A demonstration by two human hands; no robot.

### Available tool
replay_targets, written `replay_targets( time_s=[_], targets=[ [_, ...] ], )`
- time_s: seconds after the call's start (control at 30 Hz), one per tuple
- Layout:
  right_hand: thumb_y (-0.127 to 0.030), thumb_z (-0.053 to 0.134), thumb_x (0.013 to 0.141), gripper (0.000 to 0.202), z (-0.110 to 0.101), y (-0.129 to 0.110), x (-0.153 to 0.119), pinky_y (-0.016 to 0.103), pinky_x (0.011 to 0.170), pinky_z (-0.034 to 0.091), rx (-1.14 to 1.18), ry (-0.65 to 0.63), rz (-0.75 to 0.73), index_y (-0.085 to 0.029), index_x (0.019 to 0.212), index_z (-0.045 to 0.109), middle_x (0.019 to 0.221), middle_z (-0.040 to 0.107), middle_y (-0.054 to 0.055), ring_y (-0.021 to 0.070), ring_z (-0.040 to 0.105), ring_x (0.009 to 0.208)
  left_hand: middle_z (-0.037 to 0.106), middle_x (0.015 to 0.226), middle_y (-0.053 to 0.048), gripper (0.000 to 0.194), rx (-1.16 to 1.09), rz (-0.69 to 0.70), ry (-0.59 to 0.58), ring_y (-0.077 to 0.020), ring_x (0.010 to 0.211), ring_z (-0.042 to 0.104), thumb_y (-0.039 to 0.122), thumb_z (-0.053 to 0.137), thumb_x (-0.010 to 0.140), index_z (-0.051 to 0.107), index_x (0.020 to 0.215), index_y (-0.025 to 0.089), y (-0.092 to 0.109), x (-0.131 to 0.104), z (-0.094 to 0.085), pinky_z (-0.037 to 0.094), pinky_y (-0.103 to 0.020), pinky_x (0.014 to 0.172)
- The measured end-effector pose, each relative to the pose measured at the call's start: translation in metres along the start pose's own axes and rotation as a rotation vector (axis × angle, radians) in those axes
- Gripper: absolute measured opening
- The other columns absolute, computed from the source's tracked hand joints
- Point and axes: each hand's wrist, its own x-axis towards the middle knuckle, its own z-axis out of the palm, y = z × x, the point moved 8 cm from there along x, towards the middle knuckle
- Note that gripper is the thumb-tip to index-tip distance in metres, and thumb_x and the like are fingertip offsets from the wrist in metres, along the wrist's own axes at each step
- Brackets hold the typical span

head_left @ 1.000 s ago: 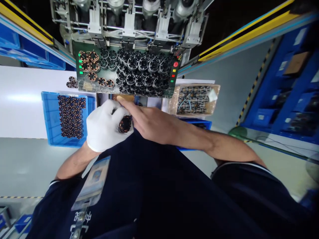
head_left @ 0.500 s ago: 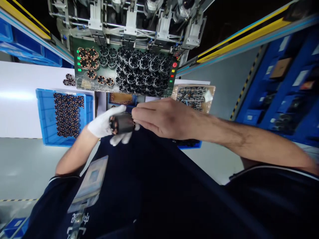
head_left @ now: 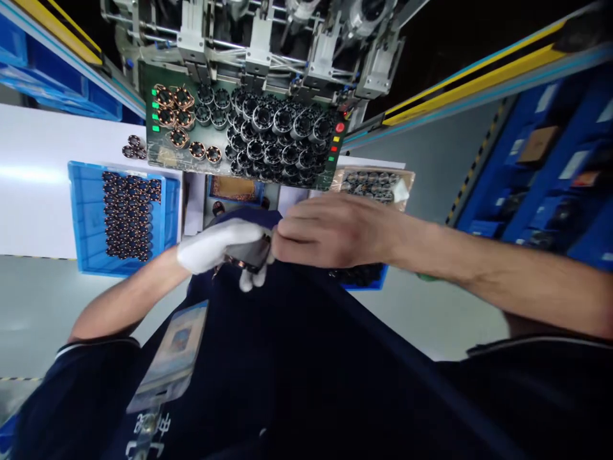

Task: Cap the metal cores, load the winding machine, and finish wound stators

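My left hand (head_left: 223, 246), in a white glove, is wrapped round a grey motor stator (head_left: 253, 253) with copper windings at its end. The stator is held tilted in front of my dark shirt. Bare and closed, my right hand (head_left: 330, 231) has its fingertips at the stator's right end; what they pinch there is too small to make out. Above the hands, the green machine table (head_left: 211, 137) carries copper-wound stators (head_left: 179, 138) on its left and many dark unwound stator cores (head_left: 272, 153) across its middle and right.
A blue bin (head_left: 165, 223) with rows of wound stators stands at the left, beside three loose ones (head_left: 134, 147). A cardboard box (head_left: 405, 182) of metal parts lies on the right. Winding machine heads (head_left: 258, 48) overhang the table. Yellow-edged rails (head_left: 474, 76) flank the machine.
My left hand has shifted right and turned the stator, so its wound end now faces down towards me. My right hand has moved slightly right, its fingers more curled.
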Motion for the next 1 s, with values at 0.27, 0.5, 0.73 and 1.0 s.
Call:
replay_targets(
  time_s=[0.27,0.5,0.73,1.0],
  targets=[
    [-0.067,0.099,0.094,0.049,-0.026,0.0,-0.011,0.038,0.089,0.065,-0.228,-0.122,0.119,-0.025,0.113,0.084,0.115,0.081,0.005,0.0229,0.074,0.103,0.083,0.118,-0.013,0.023,0.79,0.383,0.067,-0.0306,0.106,0.082,0.038,0.077,0.111,0.079,0.127,0.022,0.033,-0.021,-0.011,0.068,-0.058,0.115],
    [-0.054,0.075,0.116,0.042,0.016,0.03,0.004,0.032,0.08,0.061,-0.102,-0.2,0.157,-0.024,0.089,0.065,0.083,0.066,-0.003,0.0157,0.065,0.083,0.084,0.106,-0.009,0.023,0.849,0.354,0.105,-0.0258,0.094,0.081,0.028,0.067,0.11,0.085,0.124,0.023,0.039,-0.017,-0.01,0.073,-0.05,0.109],
    [-0.044,0.09,0.106,0.036,-0.009,-0.007,0.008,0.044,0.099,0.061,-0.45,-0.015,-0.107,-0.026,0.084,0.068,0.099,0.064,0.003,0.0243,0.065,0.106,0.084,0.103,-0.01,0.026,0.507,0.057,0.084,-0.026,0.087,0.08,0.044,0.081,0.105,0.083,0.116,0.021,0.001,-0.029,-0.014,0.071,-0.038,0.086],
    [-0.064,0.077,0.111,0.046,0.031,0.055,0.03,0.034,0.074,0.055,-0.047,-0.156,0.174,-0.026,0.088,0.064,0.082,0.066,0.0,0.0183,0.059,0.077,0.08,0.108,-0.01,0.016,0.704,0.23,0.203,-0.0312,0.098,0.078,0.029,0.075,0.102,0.081,0.116,0.026,-0.01,-0.044,-0.03,0.065,-0.056,0.105]
  ],
)
